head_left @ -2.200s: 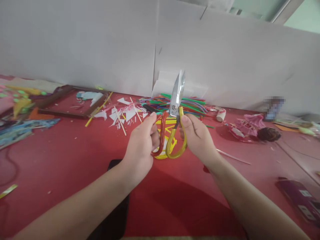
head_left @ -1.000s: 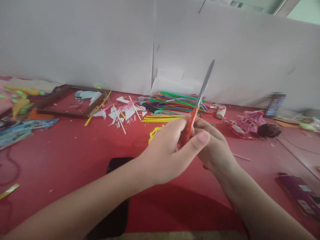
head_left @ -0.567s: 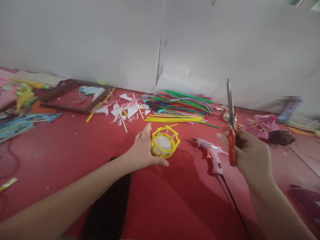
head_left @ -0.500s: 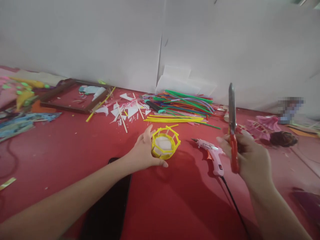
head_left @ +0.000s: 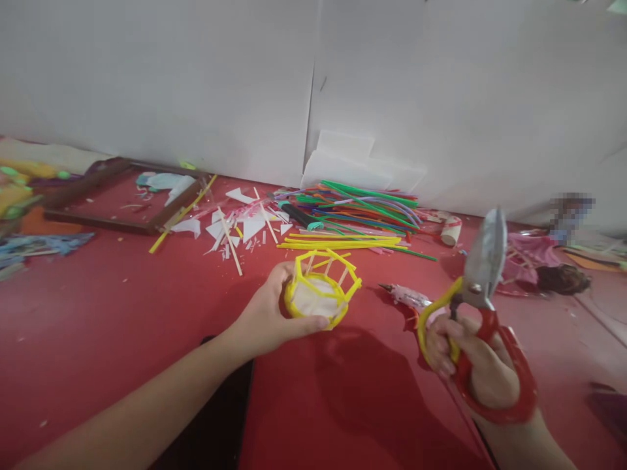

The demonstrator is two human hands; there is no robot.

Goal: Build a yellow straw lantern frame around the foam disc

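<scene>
Scissors have swung face-on since half a second ago: one pair, blades together, right hand gripping through both loops. One yellow basket, left hand curled snugly round its base. One glue gun pokes out between. Red table, grey wall along its far edge, bare red nearside of the basket.

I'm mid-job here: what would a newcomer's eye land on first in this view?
Probably the big scissors at right, blades pointing up in the right hand, one handle yellow and one red. Next, the yellow basket near the middle, held in the left hand above the red table. Beyond it, the heap of coloured sticks lies near the white wall.
</scene>
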